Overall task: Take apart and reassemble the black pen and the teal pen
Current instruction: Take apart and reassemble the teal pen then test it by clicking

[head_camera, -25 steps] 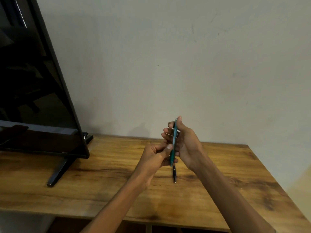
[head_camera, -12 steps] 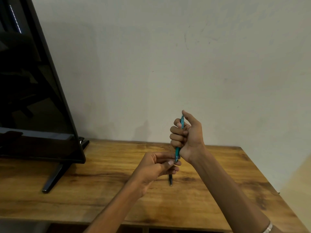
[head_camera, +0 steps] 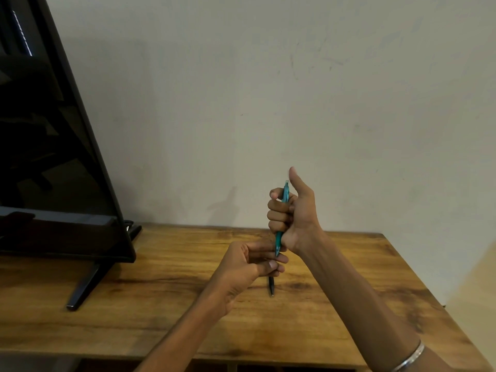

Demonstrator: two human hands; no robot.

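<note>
My right hand (head_camera: 292, 214) is fisted around the teal pen (head_camera: 279, 240), which stands nearly upright above the table; my thumb sticks up beside its top end. Just below, my left hand (head_camera: 249, 267) pinches the pen's lower tip between thumb and fingers. The black pen (head_camera: 271, 285) lies on the wooden table (head_camera: 161, 304) under my left hand, and only its near end shows past my fingers.
A large black screen (head_camera: 48, 157) on a slanted stand foot (head_camera: 86, 283) fills the left side of the table. A plain wall rises right behind the table. The table's right edge runs diagonally at the right. A metal bangle (head_camera: 409, 357) is on my right wrist.
My right hand has closed from a loose hold into a fist around the teal pen and risen slightly. My left hand has slid down to the pen's tip.
</note>
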